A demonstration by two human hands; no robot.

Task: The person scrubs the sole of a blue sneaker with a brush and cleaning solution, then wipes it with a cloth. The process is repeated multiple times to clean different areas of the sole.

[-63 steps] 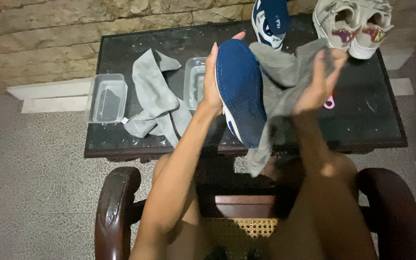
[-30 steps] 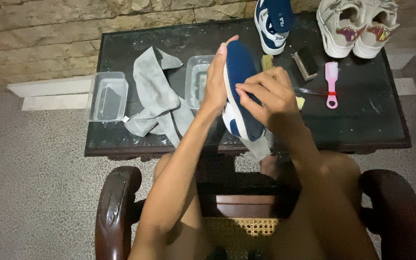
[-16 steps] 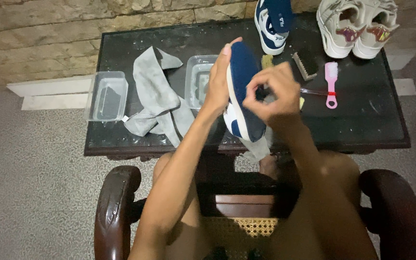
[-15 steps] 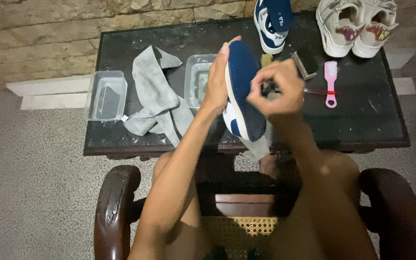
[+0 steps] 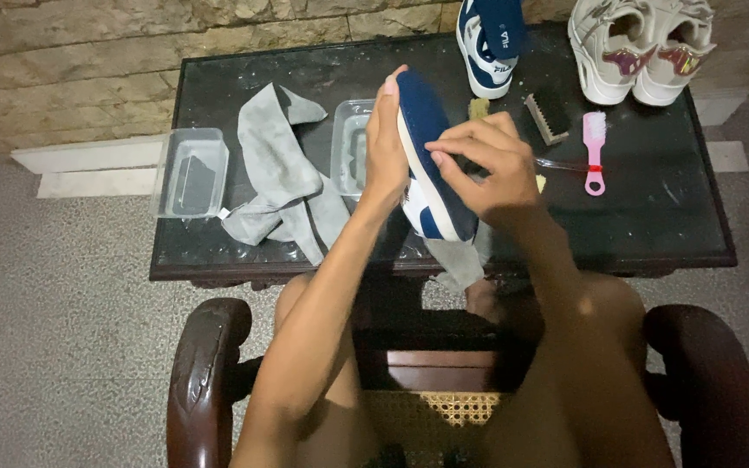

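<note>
My left hand [image 5: 386, 149] grips a blue and white sneaker [image 5: 427, 158] by its side, sole turned up toward me, above the near edge of the dark table [image 5: 643, 230]. My right hand [image 5: 482, 165] presses on the sole's right side with a grey cloth [image 5: 459, 260] bunched under it; the cloth's end hangs below the shoe. How much cloth is under the palm is hidden.
On the table lie a second grey cloth [image 5: 277, 178], two clear plastic tubs [image 5: 189, 173] [image 5: 350, 143], the other blue sneaker [image 5: 487, 39], a pair of white sneakers [image 5: 639, 43], a pink brush [image 5: 595, 149] and a dark brush [image 5: 546, 119]. Wooden chair arms [image 5: 205, 373] flank my legs.
The right hand came down from holding the cloth up beside the shoe and now rubs across the sole, shifting slightly over the last second. The left hand keeps the shoe steady.
</note>
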